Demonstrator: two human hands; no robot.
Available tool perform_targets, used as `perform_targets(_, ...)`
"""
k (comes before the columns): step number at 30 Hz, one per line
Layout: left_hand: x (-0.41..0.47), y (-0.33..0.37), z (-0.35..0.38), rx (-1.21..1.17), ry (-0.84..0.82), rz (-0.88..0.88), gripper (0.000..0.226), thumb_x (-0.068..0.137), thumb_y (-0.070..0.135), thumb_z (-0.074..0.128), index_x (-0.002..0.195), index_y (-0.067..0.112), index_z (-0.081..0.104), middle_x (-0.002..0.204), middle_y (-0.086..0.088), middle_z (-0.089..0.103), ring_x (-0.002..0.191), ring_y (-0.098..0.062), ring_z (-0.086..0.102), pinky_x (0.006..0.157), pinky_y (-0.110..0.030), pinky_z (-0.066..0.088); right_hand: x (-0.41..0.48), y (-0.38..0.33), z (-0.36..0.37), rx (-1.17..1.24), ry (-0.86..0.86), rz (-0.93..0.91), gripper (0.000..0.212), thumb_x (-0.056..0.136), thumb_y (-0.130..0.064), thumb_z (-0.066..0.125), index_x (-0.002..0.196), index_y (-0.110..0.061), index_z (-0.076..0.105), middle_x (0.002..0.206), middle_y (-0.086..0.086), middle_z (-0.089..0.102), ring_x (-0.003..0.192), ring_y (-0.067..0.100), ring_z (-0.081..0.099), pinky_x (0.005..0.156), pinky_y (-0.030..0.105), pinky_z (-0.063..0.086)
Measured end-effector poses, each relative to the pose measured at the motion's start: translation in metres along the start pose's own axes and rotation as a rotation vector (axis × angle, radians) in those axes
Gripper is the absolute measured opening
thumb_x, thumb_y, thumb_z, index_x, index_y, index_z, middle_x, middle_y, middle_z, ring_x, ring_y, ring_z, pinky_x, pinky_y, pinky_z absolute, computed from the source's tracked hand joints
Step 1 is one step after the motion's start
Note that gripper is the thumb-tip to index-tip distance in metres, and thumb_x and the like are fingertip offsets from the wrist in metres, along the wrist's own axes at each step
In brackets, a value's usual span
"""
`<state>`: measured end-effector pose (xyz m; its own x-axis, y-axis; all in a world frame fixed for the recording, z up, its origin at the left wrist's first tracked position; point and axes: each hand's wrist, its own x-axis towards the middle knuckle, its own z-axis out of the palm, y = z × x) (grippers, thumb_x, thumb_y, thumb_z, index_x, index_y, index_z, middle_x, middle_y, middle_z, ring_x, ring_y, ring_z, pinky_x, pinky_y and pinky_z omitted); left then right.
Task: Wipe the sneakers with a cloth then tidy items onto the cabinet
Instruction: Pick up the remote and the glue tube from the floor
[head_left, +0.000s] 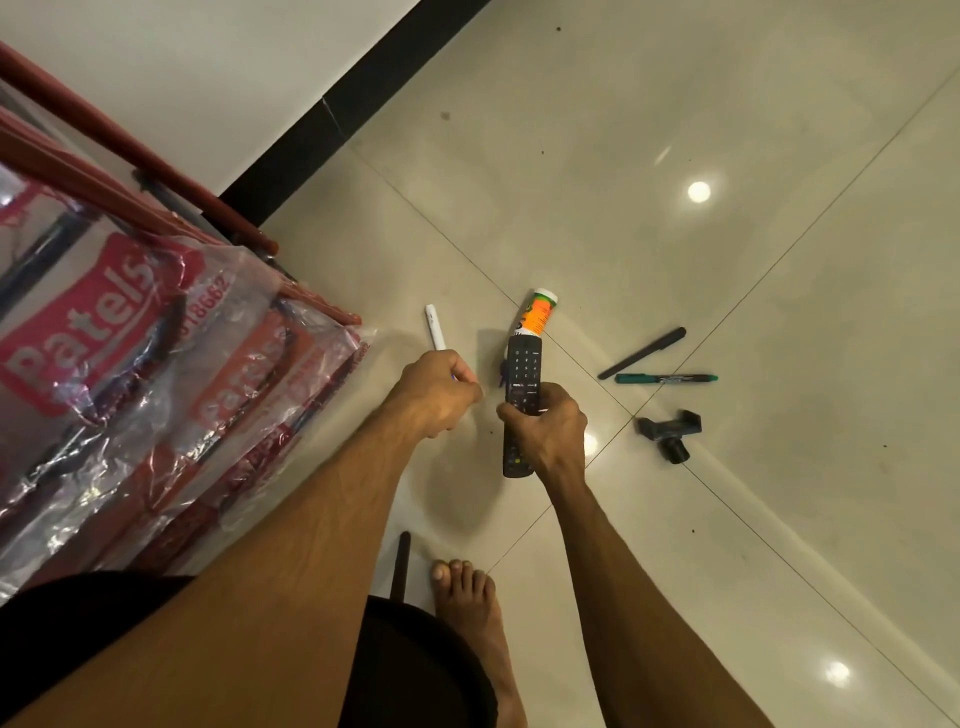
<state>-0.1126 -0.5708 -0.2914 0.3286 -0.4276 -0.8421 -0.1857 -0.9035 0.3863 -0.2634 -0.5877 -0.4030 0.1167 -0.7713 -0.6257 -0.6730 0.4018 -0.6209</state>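
Note:
My right hand (548, 434) grips a black remote control (522, 379) upright above the floor. An orange tube with a white cap (539, 312) shows just beyond the remote's top end; I cannot tell whether it lies on the floor or is held. My left hand (441, 392) is closed around a thin white pen (435, 327) whose upper end sticks out past the fingers. On the tiles to the right lie a black pen (644, 353), a green marker (667, 378) and a small black clamp mount (671, 431). No sneakers or cloth are in view.
A red-framed rack (171, 182) wrapped in clear printed plastic (130, 338) stands at the left against a white wall with black skirting (363, 88). My bare foot (470, 603) and a dark stick-like object (401, 564) are on the glossy tile floor (727, 208).

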Motion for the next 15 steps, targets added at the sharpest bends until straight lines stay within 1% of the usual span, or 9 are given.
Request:
perform_targets(2,0.003,0.000,0.000,-0.013,0.004,-0.002,0.010,0.095,0.019,0.061,0.104,0.015,0.060,0.104,-0.010,0.067,0.084,-0.022,0.063,0.059,-0.026,0.048,-0.002,-0.010,-0.001,0.074,0.021,0.004,0.046,0.080,-0.028,0.078,0.120,-0.011,0.062,0.101,-0.006,0.064,0.086,0.013,0.061,0.060,0.012,0.042)
perform_targets(3,0.005,0.000,0.001,-0.030,0.008,-0.002,0.012,0.095,0.021,0.062,0.105,0.015,0.061,0.106,-0.010,0.067,0.088,-0.022,0.063,0.063,-0.028,0.050,-0.003,-0.017,-0.001,0.125,0.029,0.016,0.046,0.079,-0.029,0.078,0.119,-0.012,0.064,0.103,-0.004,0.067,0.087,0.014,0.063,0.061,0.013,0.043)
perform_targets(4,0.007,0.001,0.001,-0.054,0.012,-0.003,0.015,0.094,0.024,0.063,0.106,0.015,0.061,0.109,-0.009,0.067,0.093,-0.022,0.063,0.072,-0.030,0.053,-0.003,-0.024,-0.003,0.191,0.030,0.033,0.044,0.078,-0.030,0.080,0.117,-0.012,0.066,0.103,-0.003,0.069,0.086,0.013,0.065,0.061,0.014,0.044)
perform_targets(6,0.009,0.004,0.002,-0.123,0.019,-0.002,0.027,0.093,0.033,0.064,0.113,0.015,0.062,0.114,-0.008,0.066,0.104,-0.023,0.064,0.089,-0.037,0.055,-0.004,-0.036,-0.006,0.286,0.004,0.031,0.039,0.078,-0.033,0.081,0.110,-0.014,0.070,0.097,-0.004,0.071,0.085,0.009,0.067,0.061,0.014,0.046)
perform_targets(7,0.010,0.007,0.002,-0.160,0.014,0.004,0.034,0.093,0.039,0.064,0.117,0.015,0.061,0.116,-0.007,0.066,0.105,-0.024,0.064,0.091,-0.039,0.055,-0.005,-0.042,-0.008,0.303,-0.019,0.005,0.035,0.079,-0.033,0.081,0.106,-0.015,0.070,0.093,-0.007,0.071,0.084,0.007,0.068,0.062,0.015,0.046)
perform_targets(9,0.010,0.011,0.002,-0.210,-0.004,0.015,0.047,0.091,0.048,0.061,0.125,0.016,0.059,0.118,-0.007,0.066,0.105,-0.024,0.065,0.088,-0.040,0.057,-0.008,-0.050,-0.010,0.299,-0.074,-0.051,0.024,0.080,-0.032,0.079,0.100,-0.023,0.069,0.087,-0.014,0.069,0.079,0.000,0.067,0.061,0.012,0.048)
perform_targets(11,0.011,0.013,0.001,-0.221,-0.025,0.015,0.051,0.091,0.050,0.061,0.130,0.017,0.057,0.119,-0.007,0.066,0.106,-0.026,0.066,0.087,-0.044,0.058,-0.011,-0.055,-0.008,0.276,-0.111,-0.097,0.019,0.080,-0.028,0.079,0.096,-0.028,0.069,0.083,-0.018,0.068,0.074,-0.006,0.067,0.061,0.010,0.049)
perform_targets(14,0.015,0.012,0.001,-0.235,-0.024,-0.005,0.042,0.092,0.036,0.065,0.129,0.017,0.059,0.120,-0.008,0.067,0.108,-0.028,0.066,0.087,-0.049,0.058,-0.014,-0.062,-0.004,0.287,-0.176,-0.135,0.025,0.080,-0.015,0.075,0.103,-0.024,0.071,0.088,-0.011,0.073,0.083,0.002,0.070,0.073,0.018,0.055)
perform_targets(15,0.016,0.010,0.001,-0.233,-0.005,-0.015,0.038,0.093,0.030,0.065,0.128,0.016,0.060,0.118,-0.008,0.068,0.107,-0.027,0.066,0.087,-0.049,0.058,-0.015,-0.064,-0.005,0.291,-0.232,-0.154,0.029,0.080,-0.011,0.074,0.106,-0.024,0.071,0.091,-0.010,0.073,0.086,0.004,0.070,0.074,0.018,0.054)
